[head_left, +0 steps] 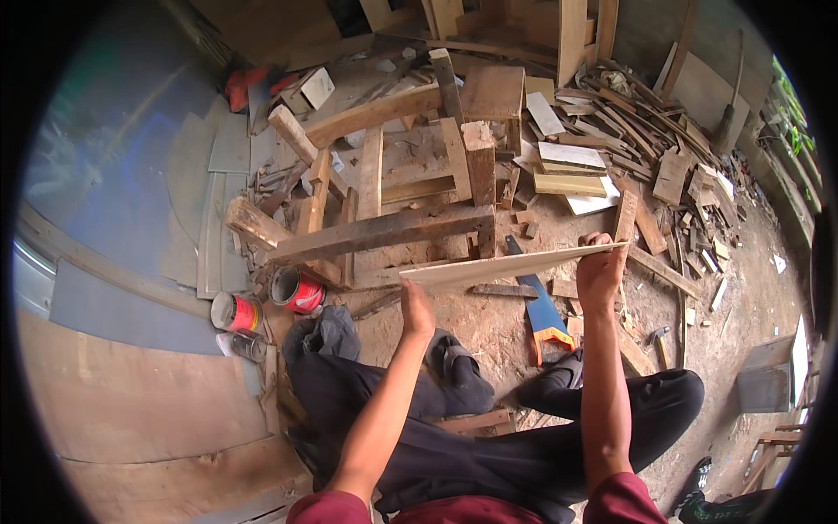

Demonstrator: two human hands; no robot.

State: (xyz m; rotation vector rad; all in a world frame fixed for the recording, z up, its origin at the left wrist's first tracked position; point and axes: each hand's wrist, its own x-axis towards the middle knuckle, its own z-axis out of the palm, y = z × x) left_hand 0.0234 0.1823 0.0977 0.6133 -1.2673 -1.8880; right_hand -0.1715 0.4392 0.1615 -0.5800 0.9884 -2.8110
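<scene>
A thin pale wooden board (pixel 511 267) is held up in front of me, its narrow face toward me. My right hand (pixel 601 278) has its fingers wrapped round the board's right end. At the left end my left hand (pixel 416 311) grips it, most of its fingers hidden. Just beyond the board stands a rough wooden frame of thick beams (pixel 393 231). Below the board, between my feet, lies a handsaw (pixel 543 314) with a blue blade and an orange-black handle.
Two red paint cans (pixel 298 290) and a black plastic bag (pixel 325 334) stand to the left. A hammer (pixel 661 345) lies at the right. Scrap wood (pixel 624 122) is heaped at the far right, near a small wooden box (pixel 493 92). A grey bin (pixel 768 380) is at the right.
</scene>
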